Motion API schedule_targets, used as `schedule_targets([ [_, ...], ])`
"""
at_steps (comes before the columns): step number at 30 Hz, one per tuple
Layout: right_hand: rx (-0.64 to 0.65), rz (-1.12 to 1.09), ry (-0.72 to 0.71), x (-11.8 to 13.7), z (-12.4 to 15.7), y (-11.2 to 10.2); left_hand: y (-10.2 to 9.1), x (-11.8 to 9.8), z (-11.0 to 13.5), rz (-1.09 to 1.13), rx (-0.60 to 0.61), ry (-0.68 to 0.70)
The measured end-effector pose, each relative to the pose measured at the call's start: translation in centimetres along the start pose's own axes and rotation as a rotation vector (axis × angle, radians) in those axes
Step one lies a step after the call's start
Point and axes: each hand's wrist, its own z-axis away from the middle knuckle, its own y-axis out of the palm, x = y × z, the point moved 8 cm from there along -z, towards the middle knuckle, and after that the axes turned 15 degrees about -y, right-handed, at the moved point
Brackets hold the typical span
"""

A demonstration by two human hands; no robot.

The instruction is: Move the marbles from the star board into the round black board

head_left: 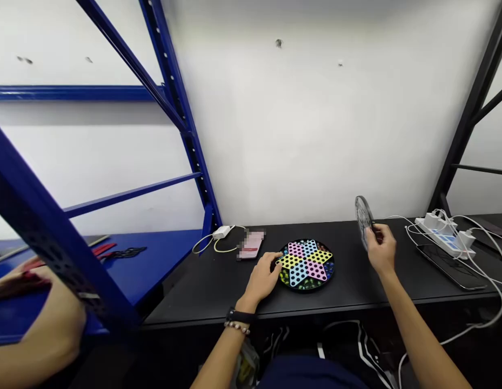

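Observation:
A round Chinese checkers board (303,265) with a pink, yellow and blue star lies flat on the black table. Coloured pegs or marbles show in the pockets around the star. My left hand (262,275) is at the board's left rim, its fingers bent over the edge and holding it. To the right of the board, my right hand (381,248) grips a clear round lid (363,219). The lid stands nearly on edge, raised off the tabletop and apart from the board.
A phone (251,245) and a white charger (222,232) lie behind left. At right are a power strip (445,237), a dark tablet or phone (451,266) and loose white cables. A blue rack post (56,232) separates a blue table, where another person's arm (52,313) and scissors (125,252) show.

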Motion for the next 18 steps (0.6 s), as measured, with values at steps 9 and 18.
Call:
schedule_targets([
  [9,0.786,0.366,-0.124,0.4,6.0,7.2,1.1,0.3,-2.2,-0.195,0.099,0.008],
  [18,0.852,0.228,-0.009,-0.4,6.5,7.2,2.8,-2.3,-6.0,-0.616,0.122,-0.025],
])
